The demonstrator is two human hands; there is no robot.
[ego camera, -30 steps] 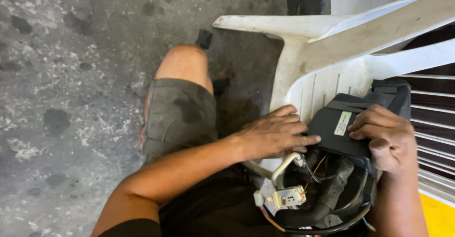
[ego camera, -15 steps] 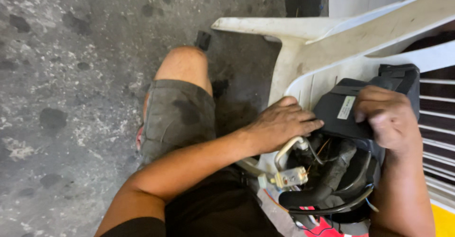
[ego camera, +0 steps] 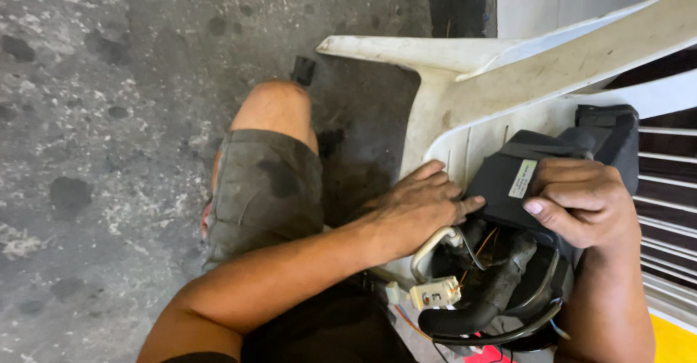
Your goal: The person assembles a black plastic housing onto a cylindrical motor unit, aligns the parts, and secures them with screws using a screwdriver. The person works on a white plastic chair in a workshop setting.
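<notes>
A black plastic machine part (ego camera: 552, 167) with a pale label rests on the seat of a white plastic chair (ego camera: 465, 123). My right hand (ego camera: 584, 203) grips its upper housing from the right, thumb pressed along the front edge. My left hand (ego camera: 417, 207) lies flat against the part's left side, fingertips touching the housing. Below the hands hang a black rubber hose (ego camera: 479, 301), a bent metal tube (ego camera: 428, 250), thin coloured wires and a cream wiring connector (ego camera: 434, 292).
My bent knee in grey-green shorts (ego camera: 268, 181) is left of the chair. Stained grey concrete floor (ego camera: 109, 152) fills the left. A small black object (ego camera: 303, 70) lies on the floor beyond the knee. White slats (ego camera: 668, 189) and a yellow patch (ego camera: 675, 337) are at right.
The view shifted slightly. My right hand slid down on the housing, thumb now over the front edge. My left hand stays against the part's side.
</notes>
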